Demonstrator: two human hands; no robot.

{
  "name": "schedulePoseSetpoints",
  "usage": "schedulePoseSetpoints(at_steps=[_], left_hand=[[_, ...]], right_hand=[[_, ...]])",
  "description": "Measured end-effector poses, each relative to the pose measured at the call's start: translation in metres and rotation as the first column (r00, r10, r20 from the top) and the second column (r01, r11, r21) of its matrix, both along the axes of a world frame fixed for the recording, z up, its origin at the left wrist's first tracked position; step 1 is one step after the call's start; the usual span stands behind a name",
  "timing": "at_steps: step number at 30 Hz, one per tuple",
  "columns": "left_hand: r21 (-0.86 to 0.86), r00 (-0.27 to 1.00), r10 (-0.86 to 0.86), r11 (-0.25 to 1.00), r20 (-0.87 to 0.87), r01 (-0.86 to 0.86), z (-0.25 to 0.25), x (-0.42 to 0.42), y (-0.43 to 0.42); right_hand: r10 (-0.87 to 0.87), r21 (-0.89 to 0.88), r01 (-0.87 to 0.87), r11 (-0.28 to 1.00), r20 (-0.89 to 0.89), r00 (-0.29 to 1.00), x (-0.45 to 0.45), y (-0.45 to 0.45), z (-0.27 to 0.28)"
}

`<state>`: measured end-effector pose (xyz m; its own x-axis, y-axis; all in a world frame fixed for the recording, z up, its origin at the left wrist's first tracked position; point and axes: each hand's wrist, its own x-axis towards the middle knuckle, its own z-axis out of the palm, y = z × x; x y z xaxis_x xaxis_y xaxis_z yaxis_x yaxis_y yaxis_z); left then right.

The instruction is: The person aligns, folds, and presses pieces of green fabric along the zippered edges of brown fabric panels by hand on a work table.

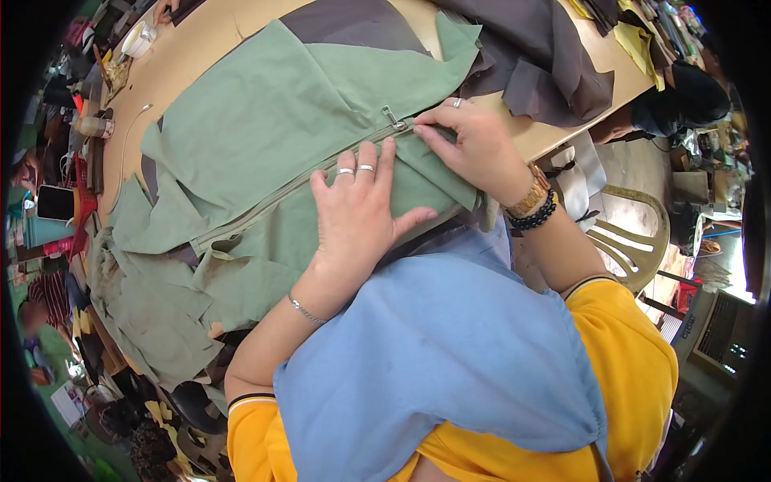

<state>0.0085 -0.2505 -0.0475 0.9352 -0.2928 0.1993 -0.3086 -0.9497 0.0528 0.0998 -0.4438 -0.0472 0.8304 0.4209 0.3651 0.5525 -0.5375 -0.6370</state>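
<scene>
A green cloth garment piece [257,104] is spread over the table, with a long zipper [297,183] running diagonally across it. The zipper's metal slider [393,119] sits near its upper right end, its pull tab pointing up. My left hand [353,197] lies flat with fingers spread, pressing the cloth just below the zipper line. With thumb and forefinger, my right hand [474,149] pinches the zipper end just right of the slider; the fingertips cover the exact spot held.
Dark brown cloth [554,60] lies at the back right of the wooden table [193,60]. Crumpled green cloth [152,305] hangs over the left edge. At the far left stand a white cup [139,38] and a jar [95,127]. A plastic chair [634,233] is at the right.
</scene>
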Motion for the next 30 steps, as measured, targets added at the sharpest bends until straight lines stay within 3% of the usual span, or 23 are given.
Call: schedulePoseSetpoints(at_steps=[9,24,27,30], left_hand=[[0.046,1.0,0.01,0.999,0.017,-0.011,-0.001,-0.001,-0.001],[0.033,0.999,0.03,0.999,-0.028,-0.029,0.002,-0.001,-0.002],[0.026,1.0,0.02,0.999,-0.016,-0.02,0.001,-0.001,-0.002],[-0.019,1.0,0.011,1.0,-0.019,-0.011,-0.002,-0.003,-0.001]], right_hand=[[-0.023,-0.077,0.008,0.997,-0.209,0.978,0.007,-0.009,0.006],[-0.076,-0.18,0.01,0.984,-0.359,0.93,0.019,0.002,0.018],[-0.023,-0.16,0.041,0.986,0.113,0.993,0.018,0.006,0.004],[0.048,-0.402,0.039,0.915,0.204,0.978,0.002,0.009,0.009]])
